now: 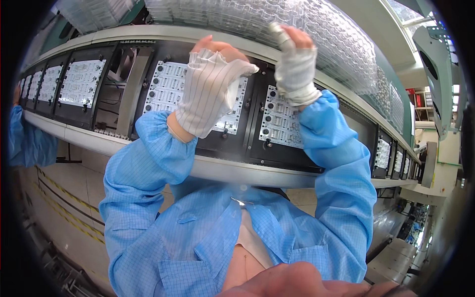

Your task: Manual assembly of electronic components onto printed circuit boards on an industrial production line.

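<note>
- Above the left board [162, 88]: left hand [210, 84], in a thin striped white glove [202, 111], bare at some fingertips.
- On that hand, thumb reaching out to the right, fingers bent forward near it; cannot tell whether spread or pinching, with the underside hidden.
- No telling either whether touching the board or just over it.
- Farther forward, beyond the right board [275, 121]: right hand [297, 62], in a white glove too, near the far rail [262, 51] and the clear trays [316, 29].
- There, one digit wrapped in white, upright close beside bare, bent fingers; cannot tell whether pressed together or around anything.
- Both boards white, with rows of parts and dark round knobs along the left edge, each set in a black frame [253, 126]; left one partly covered by the left hand, right one by the blue sleeve [331, 128].
- Along the line to the left, more boards [81, 81] in frames; at the far left edge, a co-worker's sleeve [29, 141], also blue.
</note>
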